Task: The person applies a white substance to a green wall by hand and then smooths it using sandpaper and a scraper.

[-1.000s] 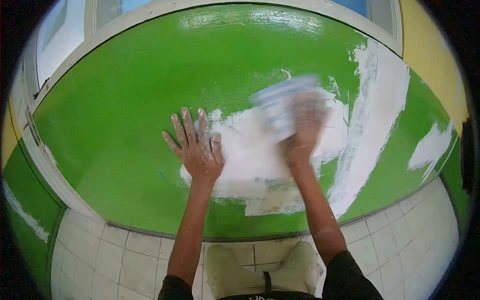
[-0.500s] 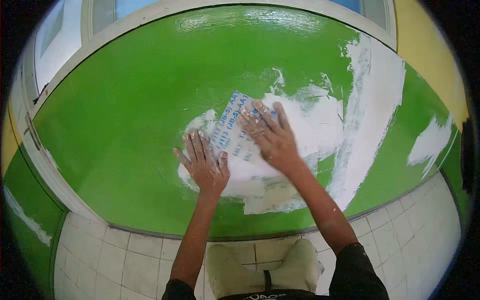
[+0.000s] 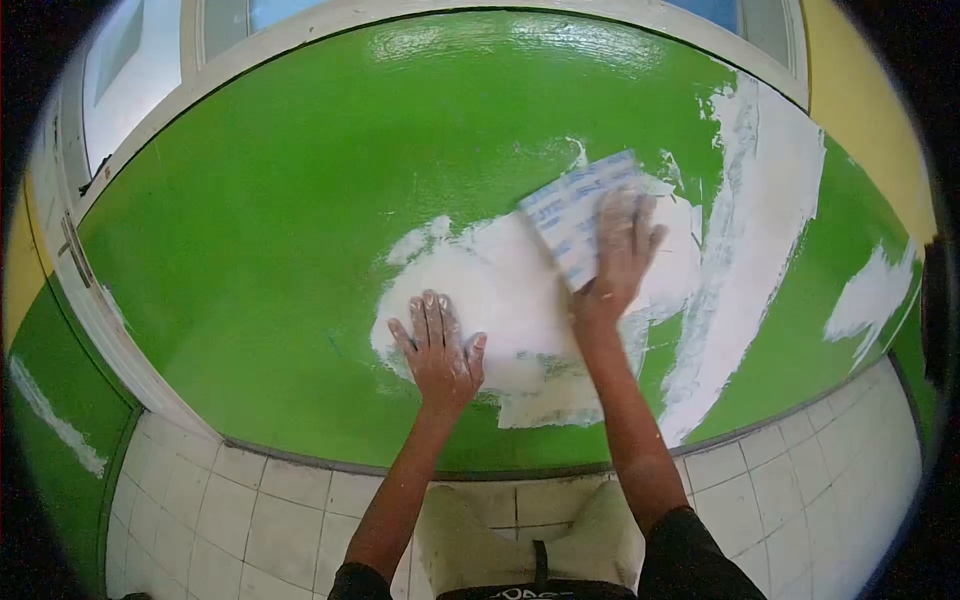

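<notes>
My right hand (image 3: 624, 245) presses a sheet of sandpaper (image 3: 563, 212), its pale back printed in blue, against the wall; the hand is slightly blurred. The sheet lies tilted over the upper part of a white filler patch (image 3: 500, 285) on the green wall (image 3: 270, 230). My left hand (image 3: 440, 350) lies flat on the lower left of this patch, fingers spread, holding nothing. White dust coats the fingers of both hands.
A tall white filler strip (image 3: 735, 250) runs down the wall to the right, with a smaller white patch (image 3: 868, 295) beyond it. A window ledge (image 3: 290, 45) borders the top. Pale floor tiles (image 3: 290, 490) lie below, by my knees.
My right hand has slid right with the sandpaper, which has turned and left the patch's left side. My left hand has shifted slightly right and down, off the sheet's edge.
</notes>
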`<action>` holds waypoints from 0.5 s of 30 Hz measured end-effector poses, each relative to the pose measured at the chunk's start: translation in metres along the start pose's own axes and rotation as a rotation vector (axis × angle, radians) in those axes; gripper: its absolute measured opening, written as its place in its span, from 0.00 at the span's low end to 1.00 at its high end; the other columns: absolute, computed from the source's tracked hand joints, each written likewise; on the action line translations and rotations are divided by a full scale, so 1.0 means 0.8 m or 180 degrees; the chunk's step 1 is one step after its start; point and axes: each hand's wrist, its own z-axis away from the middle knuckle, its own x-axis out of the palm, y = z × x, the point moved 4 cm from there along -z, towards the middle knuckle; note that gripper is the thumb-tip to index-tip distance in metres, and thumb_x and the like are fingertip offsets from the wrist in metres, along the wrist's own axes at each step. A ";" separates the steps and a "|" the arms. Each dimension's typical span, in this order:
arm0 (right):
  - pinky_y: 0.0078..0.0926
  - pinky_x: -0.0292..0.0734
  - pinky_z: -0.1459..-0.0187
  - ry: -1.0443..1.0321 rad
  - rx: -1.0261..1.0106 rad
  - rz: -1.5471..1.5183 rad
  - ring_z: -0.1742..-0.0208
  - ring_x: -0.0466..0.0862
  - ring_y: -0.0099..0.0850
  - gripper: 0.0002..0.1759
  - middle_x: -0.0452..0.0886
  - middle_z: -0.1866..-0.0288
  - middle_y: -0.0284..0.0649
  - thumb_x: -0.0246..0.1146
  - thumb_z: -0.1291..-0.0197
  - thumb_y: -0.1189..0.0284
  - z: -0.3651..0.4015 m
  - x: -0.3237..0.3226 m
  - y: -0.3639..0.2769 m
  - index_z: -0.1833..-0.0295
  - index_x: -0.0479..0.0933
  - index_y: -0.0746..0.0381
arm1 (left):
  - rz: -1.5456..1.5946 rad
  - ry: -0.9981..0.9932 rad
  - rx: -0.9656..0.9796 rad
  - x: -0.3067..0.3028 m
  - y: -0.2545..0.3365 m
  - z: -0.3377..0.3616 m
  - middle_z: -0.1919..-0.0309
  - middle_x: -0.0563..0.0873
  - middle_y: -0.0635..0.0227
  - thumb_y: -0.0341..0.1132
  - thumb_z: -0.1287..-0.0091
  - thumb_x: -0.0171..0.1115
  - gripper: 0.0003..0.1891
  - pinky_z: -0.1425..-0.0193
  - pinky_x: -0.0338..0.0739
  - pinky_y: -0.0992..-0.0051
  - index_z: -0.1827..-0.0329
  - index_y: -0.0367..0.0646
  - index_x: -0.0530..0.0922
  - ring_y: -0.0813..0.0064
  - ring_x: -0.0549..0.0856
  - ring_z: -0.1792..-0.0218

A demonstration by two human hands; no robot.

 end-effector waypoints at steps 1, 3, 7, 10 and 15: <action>0.64 0.37 0.23 -0.0127 0.0120 -0.0193 0.20 0.57 0.50 0.39 0.62 0.22 0.47 0.67 0.50 0.71 0.012 0.018 -0.015 0.28 0.68 0.59 | -0.0001 0.0013 -0.0003 0.004 -0.001 0.003 0.26 0.63 0.45 0.54 0.27 0.47 0.36 0.24 0.36 0.34 0.29 0.30 0.66 0.46 0.56 0.22; 0.66 0.39 0.23 -0.1025 -0.0868 -0.0332 0.21 0.59 0.47 0.36 0.65 0.23 0.44 0.61 0.52 0.76 0.042 0.034 -0.054 0.32 0.72 0.60 | -0.0045 -0.0125 0.0026 0.006 0.000 0.008 0.26 0.63 0.43 0.53 0.27 0.49 0.36 0.23 0.36 0.35 0.29 0.28 0.65 0.45 0.56 0.23; 0.62 0.43 0.23 -0.1162 -0.1011 -0.0177 0.21 0.61 0.43 0.33 0.72 0.28 0.43 0.61 0.49 0.76 0.027 0.012 0.015 0.32 0.73 0.60 | 0.0095 -0.0210 0.0054 -0.008 -0.001 0.005 0.27 0.63 0.40 0.52 0.27 0.50 0.36 0.23 0.37 0.36 0.29 0.27 0.65 0.44 0.56 0.23; 0.60 0.46 0.24 0.0079 0.0277 -0.0281 0.22 0.61 0.47 0.37 0.72 0.29 0.46 0.64 0.50 0.80 0.007 -0.031 0.050 0.29 0.70 0.59 | 0.0197 -0.0070 -0.0115 -0.016 -0.002 0.000 0.26 0.62 0.41 0.51 0.27 0.50 0.36 0.22 0.36 0.37 0.28 0.27 0.63 0.44 0.55 0.22; 0.61 0.41 0.22 -0.1255 -0.1156 -0.0240 0.22 0.60 0.48 0.30 0.72 0.29 0.47 0.63 0.47 0.78 0.056 -0.026 0.009 0.34 0.74 0.60 | 0.0273 -0.0007 0.0102 -0.021 0.030 -0.041 0.22 0.55 0.44 0.50 0.27 0.49 0.38 0.21 0.33 0.41 0.23 0.30 0.54 0.45 0.50 0.21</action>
